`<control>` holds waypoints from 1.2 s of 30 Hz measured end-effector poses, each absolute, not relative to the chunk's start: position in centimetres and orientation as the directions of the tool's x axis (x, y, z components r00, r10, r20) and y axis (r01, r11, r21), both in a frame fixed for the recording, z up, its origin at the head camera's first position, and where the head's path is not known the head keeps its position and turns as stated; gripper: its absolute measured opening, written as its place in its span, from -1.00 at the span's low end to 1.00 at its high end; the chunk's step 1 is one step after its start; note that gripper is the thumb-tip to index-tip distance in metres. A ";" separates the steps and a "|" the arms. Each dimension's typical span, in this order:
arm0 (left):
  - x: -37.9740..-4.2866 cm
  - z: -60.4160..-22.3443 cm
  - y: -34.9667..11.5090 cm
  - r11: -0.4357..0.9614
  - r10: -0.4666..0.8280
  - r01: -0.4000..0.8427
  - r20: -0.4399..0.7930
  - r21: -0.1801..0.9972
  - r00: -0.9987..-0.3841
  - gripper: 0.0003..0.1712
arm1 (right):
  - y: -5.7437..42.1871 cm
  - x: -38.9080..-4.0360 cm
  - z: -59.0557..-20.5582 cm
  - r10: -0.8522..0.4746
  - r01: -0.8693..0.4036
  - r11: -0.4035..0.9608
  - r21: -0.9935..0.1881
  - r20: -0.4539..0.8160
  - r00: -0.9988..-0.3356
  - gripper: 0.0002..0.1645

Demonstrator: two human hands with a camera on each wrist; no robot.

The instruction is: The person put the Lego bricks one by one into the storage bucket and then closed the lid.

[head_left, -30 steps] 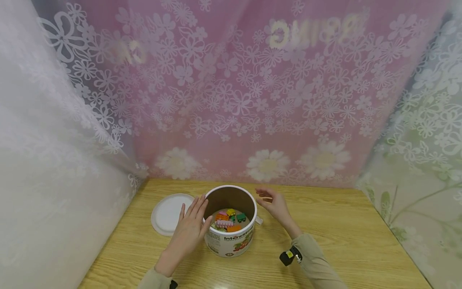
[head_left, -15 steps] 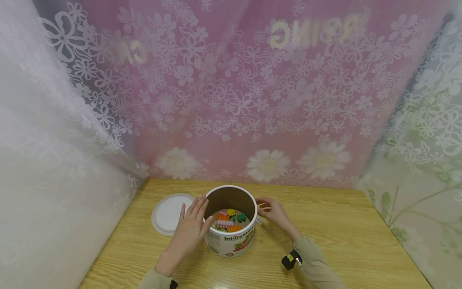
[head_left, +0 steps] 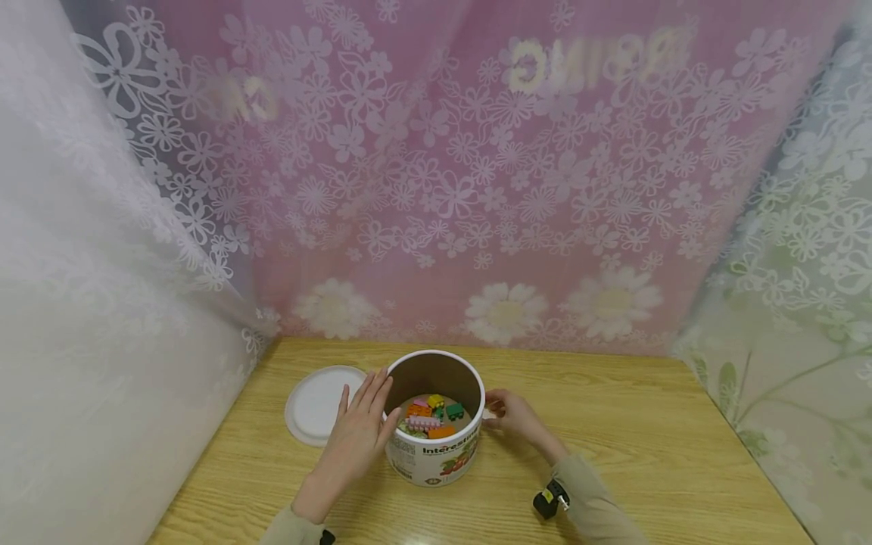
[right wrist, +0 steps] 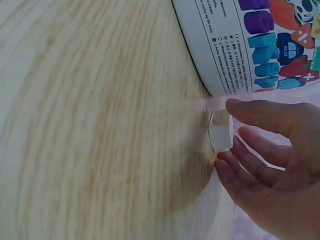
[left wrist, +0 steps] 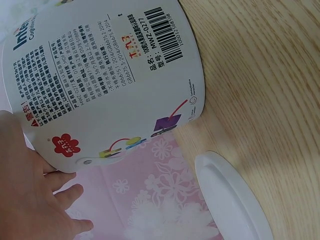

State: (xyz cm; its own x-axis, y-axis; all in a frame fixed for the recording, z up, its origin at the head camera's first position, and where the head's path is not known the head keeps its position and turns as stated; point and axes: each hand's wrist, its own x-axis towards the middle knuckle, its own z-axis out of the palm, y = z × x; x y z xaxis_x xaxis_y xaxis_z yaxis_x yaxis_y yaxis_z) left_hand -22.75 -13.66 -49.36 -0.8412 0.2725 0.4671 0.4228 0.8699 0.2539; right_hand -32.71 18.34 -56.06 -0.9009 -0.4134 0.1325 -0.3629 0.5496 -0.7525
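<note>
A white round bucket (head_left: 432, 462) with printed sides stands on the table, its top uncovered. Several coloured toy bricks (head_left: 436, 416) lie at its bottom: orange, pink, yellow and green. My left hand (head_left: 359, 424) rests with straight fingers against the bucket's left rim. On the other side, my right hand (head_left: 514, 416) is low by the bucket wall, thumb and fingers curled round a small white, house-shaped piece (right wrist: 221, 134) with a tan inner face. The piece is close beside the bucket, and its far side is hidden by the fingers in the right wrist view.
A white round lid (head_left: 319, 409) lies on the wooden table (head_left: 613, 424) left of the bucket, partly behind the left hand. A pink flowered curtain (head_left: 436, 189) hangs behind the table, with pale curtains at both sides.
My right hand has come down and nearer from beside the bucket's rim, its fingers closing round the small white piece. The left hand has stayed at the rim.
</note>
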 end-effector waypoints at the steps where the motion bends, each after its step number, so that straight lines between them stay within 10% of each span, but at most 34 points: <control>1: -22.7 -49.4 -13.7 0.869 0.273 0.424 0.466 0.257 -0.842 -0.33 | 18.3 -32.6 -56.0 -0.407 -0.358 0.556 -0.750 0.130 -0.904 -0.52; 36: -22.7 -49.2 -13.7 0.871 0.274 0.416 0.443 0.262 -0.853 -0.33 | 18.1 -32.0 -50.5 -0.243 -0.324 0.666 -0.673 0.215 -0.946 -0.70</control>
State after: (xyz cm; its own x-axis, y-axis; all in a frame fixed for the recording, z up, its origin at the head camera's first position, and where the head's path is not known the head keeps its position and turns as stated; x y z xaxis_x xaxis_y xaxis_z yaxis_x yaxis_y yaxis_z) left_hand -22.71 -13.72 -49.21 -0.8534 0.2742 0.4434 0.4158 0.8710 0.2616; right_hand -32.03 18.06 -50.50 -0.9459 -0.2427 0.2152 -0.3238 0.6655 -0.6725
